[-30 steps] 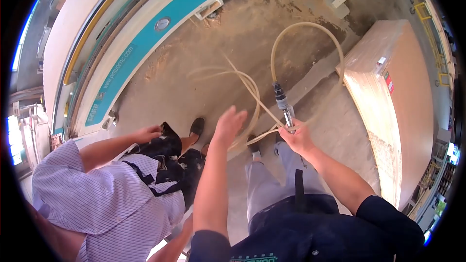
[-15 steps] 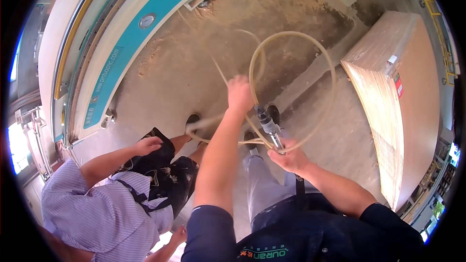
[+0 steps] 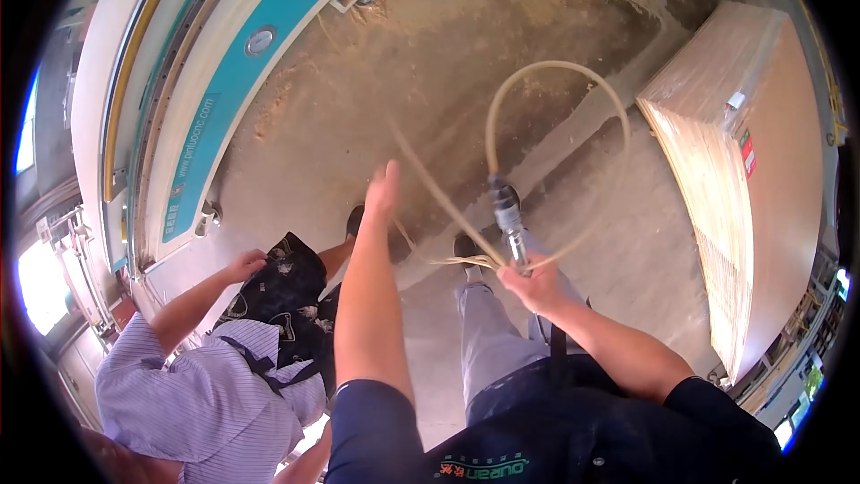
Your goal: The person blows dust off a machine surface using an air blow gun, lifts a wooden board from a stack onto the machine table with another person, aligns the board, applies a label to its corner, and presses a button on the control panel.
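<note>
My right hand [image 3: 535,285] is closed round the lower end of a black and silver air tool [image 3: 509,220] and strands of a pale hose. From the tool's top the hose [image 3: 557,65] arches up and comes back down to that hand. Another stretch of it runs up and left from the hand, blurred by motion. My left hand [image 3: 383,190] is raised left of the tool, blurred, beside the loose strand; its fingers are too smeared to tell what they hold, if anything.
A white and teal machine [image 3: 235,63] curves along the left. At the right stands a wrapped stack of boards [image 3: 712,161]. A person in a striped shirt [image 3: 215,394] is close on my left. Dust marks the concrete floor [image 3: 358,116].
My left hand has moved left, away from the tool, since half a second ago. The hose loop by the left hand has swung out. The tool stays in my right hand and has turned more upright.
</note>
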`<act>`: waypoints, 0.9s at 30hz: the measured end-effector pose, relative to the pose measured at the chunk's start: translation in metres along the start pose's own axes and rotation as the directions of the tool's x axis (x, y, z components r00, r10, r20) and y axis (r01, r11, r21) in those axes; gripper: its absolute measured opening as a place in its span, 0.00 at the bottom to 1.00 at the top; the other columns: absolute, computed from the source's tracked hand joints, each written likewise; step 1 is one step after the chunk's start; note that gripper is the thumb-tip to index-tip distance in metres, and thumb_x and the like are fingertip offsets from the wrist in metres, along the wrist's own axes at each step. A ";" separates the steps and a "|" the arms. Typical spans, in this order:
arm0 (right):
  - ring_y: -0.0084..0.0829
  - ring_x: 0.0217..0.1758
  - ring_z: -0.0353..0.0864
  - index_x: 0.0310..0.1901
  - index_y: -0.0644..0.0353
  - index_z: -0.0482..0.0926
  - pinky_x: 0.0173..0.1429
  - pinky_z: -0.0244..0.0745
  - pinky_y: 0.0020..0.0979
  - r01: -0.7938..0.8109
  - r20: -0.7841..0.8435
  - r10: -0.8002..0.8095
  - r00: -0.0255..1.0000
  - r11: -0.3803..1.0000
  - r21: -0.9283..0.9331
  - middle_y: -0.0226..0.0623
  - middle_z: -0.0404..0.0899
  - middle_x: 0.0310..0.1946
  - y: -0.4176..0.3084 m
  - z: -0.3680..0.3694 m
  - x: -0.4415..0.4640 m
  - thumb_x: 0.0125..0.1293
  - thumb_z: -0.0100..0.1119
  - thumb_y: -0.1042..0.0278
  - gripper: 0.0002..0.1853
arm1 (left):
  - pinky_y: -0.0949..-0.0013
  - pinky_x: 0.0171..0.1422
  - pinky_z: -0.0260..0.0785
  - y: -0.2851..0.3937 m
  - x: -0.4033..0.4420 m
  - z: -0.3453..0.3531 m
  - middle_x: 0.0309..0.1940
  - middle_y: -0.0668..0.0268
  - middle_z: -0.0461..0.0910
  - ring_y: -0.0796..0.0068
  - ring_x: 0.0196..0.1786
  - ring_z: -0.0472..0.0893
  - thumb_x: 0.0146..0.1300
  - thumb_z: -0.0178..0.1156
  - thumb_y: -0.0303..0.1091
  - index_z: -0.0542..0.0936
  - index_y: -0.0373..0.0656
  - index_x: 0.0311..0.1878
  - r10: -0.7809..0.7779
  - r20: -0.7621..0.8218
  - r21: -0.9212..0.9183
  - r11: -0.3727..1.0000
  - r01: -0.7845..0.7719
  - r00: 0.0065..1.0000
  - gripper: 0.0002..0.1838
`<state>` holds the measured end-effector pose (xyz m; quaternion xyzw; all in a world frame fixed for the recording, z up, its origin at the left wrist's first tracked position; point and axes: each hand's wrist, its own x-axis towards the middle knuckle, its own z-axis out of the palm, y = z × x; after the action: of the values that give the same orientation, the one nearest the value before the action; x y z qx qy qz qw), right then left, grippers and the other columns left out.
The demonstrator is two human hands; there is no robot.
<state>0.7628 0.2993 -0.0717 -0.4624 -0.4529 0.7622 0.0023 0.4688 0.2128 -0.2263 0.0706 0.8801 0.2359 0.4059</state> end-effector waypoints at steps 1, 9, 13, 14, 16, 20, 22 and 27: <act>0.15 0.23 0.69 0.26 0.59 0.74 0.27 0.64 0.22 -0.052 -0.022 0.053 0.998 0.996 0.068 0.25 0.73 0.20 -0.006 -0.007 0.003 0.62 0.60 0.68 0.09 | 0.58 0.71 0.53 -0.027 -0.001 -0.003 0.63 0.43 0.66 0.49 0.65 0.67 0.66 0.42 0.60 0.72 0.34 0.59 -0.073 0.186 0.093 0.994 0.057 0.980 0.36; 0.19 0.26 0.73 0.32 0.64 0.79 0.29 0.67 0.23 -0.105 -0.322 0.089 0.942 0.994 -0.033 0.29 0.75 0.22 0.001 -0.132 -0.013 0.60 0.62 0.58 0.14 | 0.61 0.64 0.64 -0.135 -0.202 0.055 0.53 0.51 0.78 0.53 0.59 0.75 0.63 0.54 0.54 0.77 0.37 0.55 -0.133 0.276 0.220 0.973 0.072 0.952 0.29; 0.25 0.21 0.76 0.35 0.65 0.78 0.23 0.71 0.28 -0.346 -0.408 0.353 0.842 0.934 0.093 0.38 0.78 0.23 0.051 -0.232 -0.108 0.60 0.60 0.65 0.11 | 0.59 0.55 0.69 -0.144 -0.282 0.103 0.43 0.52 0.82 0.53 0.50 0.80 0.61 0.55 0.52 0.80 0.43 0.49 -0.110 0.360 0.205 0.978 0.037 0.927 0.23; 0.25 0.18 0.75 0.32 0.65 0.78 0.18 0.67 0.28 -0.392 -0.430 0.413 0.803 0.909 0.141 0.40 0.78 0.22 0.079 -0.258 -0.139 0.59 0.59 0.66 0.09 | 0.59 0.55 0.69 -0.140 -0.297 0.113 0.43 0.52 0.82 0.54 0.50 0.80 0.61 0.55 0.52 0.80 0.43 0.50 -0.069 0.369 0.154 0.988 0.012 0.927 0.23; 0.24 0.15 0.72 0.29 0.66 0.78 0.14 0.62 0.28 -0.591 -0.514 0.485 0.707 0.805 -0.054 0.42 0.78 0.21 0.109 -0.287 -0.217 0.59 0.59 0.68 0.09 | 0.60 0.54 0.70 -0.130 -0.327 0.128 0.43 0.51 0.81 0.55 0.50 0.80 0.61 0.54 0.51 0.79 0.44 0.50 0.020 0.386 0.053 0.998 -0.044 0.922 0.23; 0.21 0.12 0.66 0.27 0.67 0.78 0.16 0.59 0.24 -0.691 -0.320 0.634 0.704 0.716 -0.103 0.37 0.75 0.17 0.139 -0.271 -0.358 0.58 0.58 0.67 0.10 | 0.58 0.58 0.69 -0.103 -0.385 0.143 0.48 0.51 0.80 0.55 0.54 0.78 0.61 0.54 0.52 0.77 0.38 0.51 0.230 0.433 0.022 0.964 -0.265 0.872 0.26; 0.20 0.12 0.65 0.28 0.68 0.78 0.17 0.58 0.23 -0.647 -0.175 0.627 0.759 0.757 -0.090 0.34 0.74 0.15 0.143 -0.243 -0.410 0.58 0.57 0.66 0.11 | 0.59 0.57 0.69 -0.095 -0.417 0.150 0.49 0.51 0.79 0.55 0.54 0.78 0.61 0.55 0.52 0.77 0.37 0.51 0.286 0.461 0.014 0.944 -0.329 0.840 0.27; 0.22 0.14 0.67 0.27 0.66 0.76 0.21 0.61 0.24 -0.508 0.241 0.474 0.847 0.855 0.106 0.43 0.75 0.22 0.181 -0.209 -0.506 0.57 0.58 0.64 0.12 | 0.69 0.54 0.68 -0.118 -0.541 0.204 0.40 0.62 0.81 0.68 0.50 0.79 0.68 0.50 0.50 0.78 0.40 0.48 0.417 0.720 -0.338 0.909 -0.244 0.554 0.22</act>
<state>1.2756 0.1223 0.1248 -0.4798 -0.2520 0.8159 -0.2017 0.9863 0.0113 -0.0272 0.2895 0.5582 0.3406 0.6990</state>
